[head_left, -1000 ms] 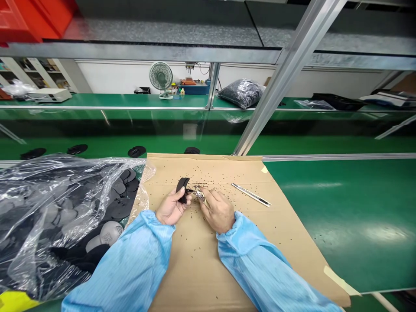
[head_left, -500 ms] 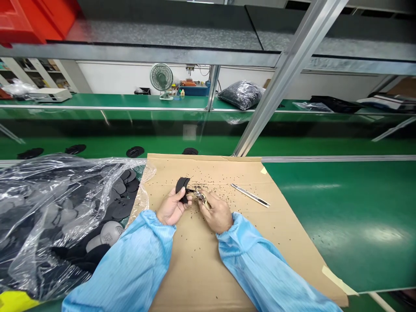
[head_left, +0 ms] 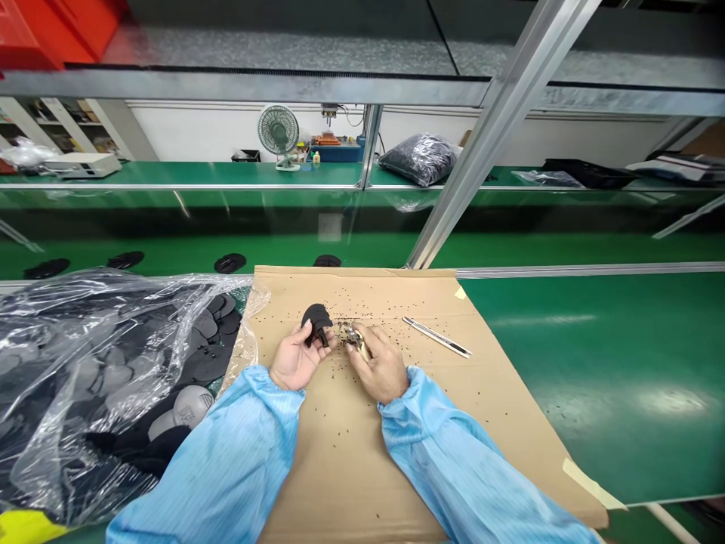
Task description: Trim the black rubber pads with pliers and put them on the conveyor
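Observation:
My left hand (head_left: 297, 358) pinches a black curved plastic piece (head_left: 316, 320), its rounded side up and a short dark stem pointing down. Just to the right, my right hand (head_left: 378, 361) is closed around small cutting pliers (head_left: 356, 338) with pale handles; their metal jaws point toward the piece, a small gap apart from it. Many tiny black scraps (head_left: 396, 332) lie scattered on the cardboard sheet (head_left: 351, 483) below both hands. A slim white-and-black cutter knife (head_left: 436, 336) rests to the right of my right hand.
On the left, a clear plastic bag (head_left: 113, 340) holds many black and grey rounded pieces. Several black pieces (head_left: 229, 263) lie along the green surface behind. A metal post (head_left: 481, 136) slants up at right. A fan (head_left: 278, 130) and a filled bag (head_left: 420, 159) stand farther back.
The black piece has turned in my left hand, so its rounded face now shows more. The pliers' jaws have come away from its stem, and my left fingers have opened slightly.

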